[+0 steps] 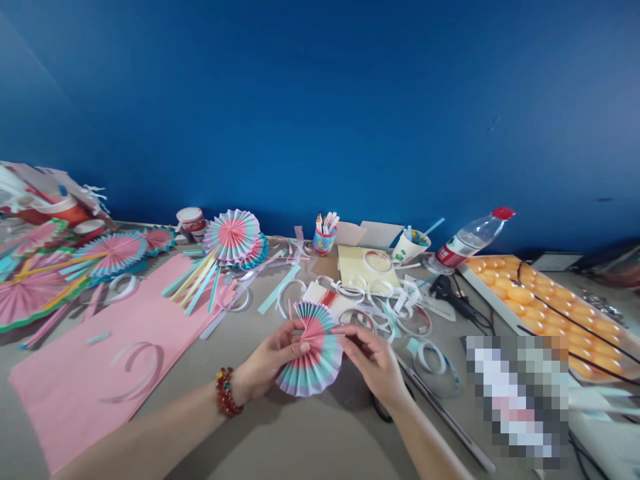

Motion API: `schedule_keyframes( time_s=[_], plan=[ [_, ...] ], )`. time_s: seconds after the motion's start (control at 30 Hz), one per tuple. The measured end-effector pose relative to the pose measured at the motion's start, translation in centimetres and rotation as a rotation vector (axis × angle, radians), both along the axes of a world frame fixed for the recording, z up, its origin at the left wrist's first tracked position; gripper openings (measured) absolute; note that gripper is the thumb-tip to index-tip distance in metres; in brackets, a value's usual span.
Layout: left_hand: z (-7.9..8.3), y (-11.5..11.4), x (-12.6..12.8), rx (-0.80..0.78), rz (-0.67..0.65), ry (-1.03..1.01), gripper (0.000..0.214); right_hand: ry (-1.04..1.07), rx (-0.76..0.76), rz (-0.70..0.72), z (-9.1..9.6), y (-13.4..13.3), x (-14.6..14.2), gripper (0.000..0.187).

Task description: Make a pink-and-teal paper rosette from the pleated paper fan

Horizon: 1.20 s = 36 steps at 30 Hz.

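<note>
A pleated paper fan point(313, 350) in pink, teal and white stripes is held between both hands above the grey table point(280, 433). My left hand point(267, 363), with a red bead bracelet on its wrist, pinches the fan's left side, thumb across the folds. My right hand point(375, 360) grips the fan's right edge with curled fingers. The fan is spread to a partial circle, open at the upper left.
Finished paper fans on sticks point(233, 237) lie at back left beside a pink sheet point(100, 360). White tape curls point(380, 293), a pen cup point(324, 239), a paper cup point(411, 245), a water bottle point(467, 240) and a tray of orange balls point(550, 307) fill the right side.
</note>
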<state>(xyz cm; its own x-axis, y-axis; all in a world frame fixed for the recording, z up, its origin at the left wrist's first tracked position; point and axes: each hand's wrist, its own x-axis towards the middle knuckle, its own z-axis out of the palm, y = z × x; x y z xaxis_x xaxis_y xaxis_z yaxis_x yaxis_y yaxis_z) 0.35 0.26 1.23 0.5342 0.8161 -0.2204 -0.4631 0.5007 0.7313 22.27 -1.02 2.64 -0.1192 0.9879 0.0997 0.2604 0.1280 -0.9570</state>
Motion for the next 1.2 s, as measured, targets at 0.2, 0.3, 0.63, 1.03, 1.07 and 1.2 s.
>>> schedule_keyframes(
  time_s=[0.2, 0.3, 0.63, 1.03, 1.07, 1.2],
  plan=[
    [0.0, 0.1, -0.1, 0.066, 0.06, 0.014, 0.036, 0.177, -0.115, 0.105, 1.0, -0.7, -0.5, 0.04],
    [0.0, 0.2, 0.0, 0.137, 0.096, 0.024, 0.036, 0.209, -0.134, 0.174, 1.2, -0.9, -0.8, 0.054],
    [-0.6, 0.3, 0.1, 0.155, 0.077, 0.018, 0.03, 0.293, -0.162, 0.149, 0.1, -0.6, -0.9, 0.062],
    [0.0, 0.1, 0.0, 0.011, 0.175, 0.051, 0.029, -0.041, 0.094, 0.134, 0.0, -1.3, -1.0, 0.056],
    [0.0, 0.1, 0.0, 0.01, 0.18, 0.051, 0.029, -0.066, 0.122, 0.13, 0.0, -1.3, -1.0, 0.057],
    [0.1, 0.2, 0.0, 0.006, 0.2, 0.041, 0.028, -0.189, 0.295, 0.101, 0.1, -1.3, -0.9, 0.056]
  ],
)
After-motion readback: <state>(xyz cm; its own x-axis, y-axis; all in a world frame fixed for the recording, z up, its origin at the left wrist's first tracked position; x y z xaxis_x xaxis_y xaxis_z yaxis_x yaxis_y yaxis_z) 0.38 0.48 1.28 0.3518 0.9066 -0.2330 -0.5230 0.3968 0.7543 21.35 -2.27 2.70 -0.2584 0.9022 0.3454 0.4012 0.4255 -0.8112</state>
